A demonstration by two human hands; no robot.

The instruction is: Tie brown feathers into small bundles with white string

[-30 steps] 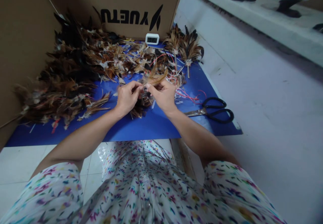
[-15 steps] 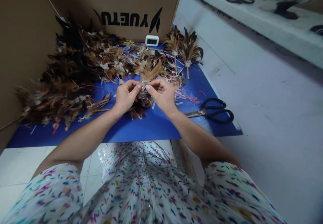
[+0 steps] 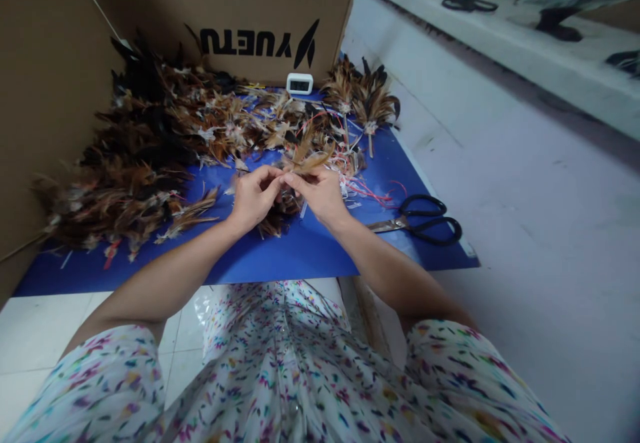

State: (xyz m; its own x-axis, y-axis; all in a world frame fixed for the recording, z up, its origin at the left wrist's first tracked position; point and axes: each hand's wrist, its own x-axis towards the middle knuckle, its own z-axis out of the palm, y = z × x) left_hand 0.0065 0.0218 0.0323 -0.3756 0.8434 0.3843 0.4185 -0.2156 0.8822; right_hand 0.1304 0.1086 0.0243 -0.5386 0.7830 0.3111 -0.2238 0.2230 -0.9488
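Above the blue board, my left hand and my right hand meet fingertip to fingertip. Between them is a small brown feather tuft; both hands pinch its base, which the fingers mostly hide. More dark brown feathers lie beneath my hands. Behind and to the left spreads a large pile of brown and black feathers with whitish ends.
Black-handled scissors lie at the board's right. Pink and white strings are right of my hands. Feather bunches and a small white clock stand near a cardboard box.
My hands have closed in on each other around the tuft's base. The feather tips now lean further to the right and lower.
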